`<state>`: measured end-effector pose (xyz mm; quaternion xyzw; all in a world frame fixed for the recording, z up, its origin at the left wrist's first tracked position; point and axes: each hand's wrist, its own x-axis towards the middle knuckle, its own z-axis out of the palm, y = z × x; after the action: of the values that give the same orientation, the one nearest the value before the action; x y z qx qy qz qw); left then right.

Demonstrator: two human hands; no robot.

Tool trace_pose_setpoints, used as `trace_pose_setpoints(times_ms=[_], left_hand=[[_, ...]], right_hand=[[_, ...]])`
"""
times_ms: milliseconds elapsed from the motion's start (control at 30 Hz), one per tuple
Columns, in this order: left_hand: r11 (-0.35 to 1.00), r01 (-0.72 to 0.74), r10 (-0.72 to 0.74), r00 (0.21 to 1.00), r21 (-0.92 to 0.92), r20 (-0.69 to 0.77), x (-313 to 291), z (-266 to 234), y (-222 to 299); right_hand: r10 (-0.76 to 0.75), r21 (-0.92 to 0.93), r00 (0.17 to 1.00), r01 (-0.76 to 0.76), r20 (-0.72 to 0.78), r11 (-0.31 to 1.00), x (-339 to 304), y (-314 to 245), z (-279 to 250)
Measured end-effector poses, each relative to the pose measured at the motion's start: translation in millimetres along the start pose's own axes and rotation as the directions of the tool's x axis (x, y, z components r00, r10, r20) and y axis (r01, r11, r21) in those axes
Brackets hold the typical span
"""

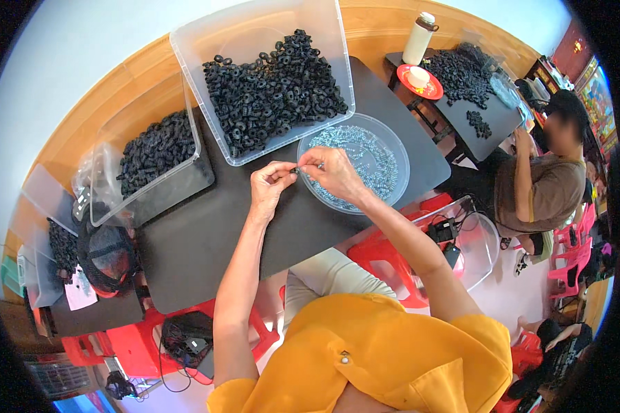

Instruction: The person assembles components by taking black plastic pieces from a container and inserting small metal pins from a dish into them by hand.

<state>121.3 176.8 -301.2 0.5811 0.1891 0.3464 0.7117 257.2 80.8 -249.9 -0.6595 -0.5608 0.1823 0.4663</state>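
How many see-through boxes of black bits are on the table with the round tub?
2. One box is just past the left hand; the other box is further left. None seems hidden.

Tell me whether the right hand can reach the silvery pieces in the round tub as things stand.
Likely yes: the right hand appears over the round tub and no lid covers the silvery pieces, though it seems busy at a small black part.

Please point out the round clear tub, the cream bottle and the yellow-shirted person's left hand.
Round clear tub [404, 164]: head view, right rim.
Cream bottle [417, 45]: head view, middle of body.
Left hand [267, 186]: head view, middle of hand.
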Motion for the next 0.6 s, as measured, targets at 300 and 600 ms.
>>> trace_pose_setpoints(times_ms=[300, 600], left_hand=[[0.999, -0.003, 0.002, 1.000, 0.032, 0.017, -0.2, -0.9, -1.7], [1.000, 0.001, -0.001, 1.000, -0.001, 0.017, 1.3, -1.8, -3.5]], right_hand=[[-0.028, -0.087, 0.999, 0.025, -0.035, 0.996, -0.6, -2.4, -1.0], [0.035, -0.009, 0.970, -0.038, -0.241, 0.999, -12.4, 26.5, -40.2]])
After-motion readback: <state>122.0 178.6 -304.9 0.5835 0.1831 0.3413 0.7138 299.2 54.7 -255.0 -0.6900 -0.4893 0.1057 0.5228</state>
